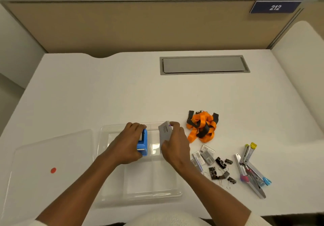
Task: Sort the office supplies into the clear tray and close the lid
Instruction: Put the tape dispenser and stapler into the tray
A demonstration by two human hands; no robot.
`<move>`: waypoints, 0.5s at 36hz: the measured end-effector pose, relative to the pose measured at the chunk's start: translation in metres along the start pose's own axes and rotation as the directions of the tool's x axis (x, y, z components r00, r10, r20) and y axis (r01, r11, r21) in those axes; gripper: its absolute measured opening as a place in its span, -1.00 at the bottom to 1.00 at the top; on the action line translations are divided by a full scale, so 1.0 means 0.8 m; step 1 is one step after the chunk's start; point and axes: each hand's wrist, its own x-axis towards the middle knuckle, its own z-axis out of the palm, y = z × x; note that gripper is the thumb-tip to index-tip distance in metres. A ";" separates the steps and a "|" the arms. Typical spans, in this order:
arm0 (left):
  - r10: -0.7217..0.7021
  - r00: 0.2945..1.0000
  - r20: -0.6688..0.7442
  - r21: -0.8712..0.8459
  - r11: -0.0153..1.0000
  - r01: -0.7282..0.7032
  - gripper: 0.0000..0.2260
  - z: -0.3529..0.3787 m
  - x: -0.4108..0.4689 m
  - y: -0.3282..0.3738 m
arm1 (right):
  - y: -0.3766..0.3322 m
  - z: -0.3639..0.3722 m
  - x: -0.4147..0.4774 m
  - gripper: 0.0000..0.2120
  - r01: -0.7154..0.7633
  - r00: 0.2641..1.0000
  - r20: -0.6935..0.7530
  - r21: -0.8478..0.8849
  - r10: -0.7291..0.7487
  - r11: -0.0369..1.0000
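Observation:
The clear tray [140,196] sits on the white desk in front of me, divided into compartments. My left hand [127,145] grips a blue tape dispenser [142,144] inside the tray's far middle area. Over the far right compartment, my right hand [175,143] holds a stack of grey cards [164,132] tilted on edge. The clear lid [49,155], marked with a red dot, lies flat to the tray's left.
Right of the tray lie an orange and black lanyard bundle [201,126], staple boxes [205,154], several black binder clips [221,170] and staplers [249,168] with coloured ends. A grey cable hatch [204,65] is set in the desk's far side.

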 end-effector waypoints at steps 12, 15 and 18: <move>-0.077 0.989 0.123 0.019 0.997 0.075 -0.10 -0.001 0.009 -0.008 | -0.003 0.023 -0.007 -0.20 0.116 0.992 -0.008 -0.263 -0.123 0.958; -0.094 0.988 0.121 0.016 0.996 0.092 -0.24 0.001 0.009 -0.003 | 0.002 0.029 -0.010 -0.29 0.177 0.982 0.003 -0.350 -0.188 0.920; -0.106 0.988 0.116 0.056 0.993 0.100 -0.31 0.002 0.009 0.001 | 0.010 0.034 -0.012 -0.42 0.223 0.971 0.027 -0.466 -0.238 0.856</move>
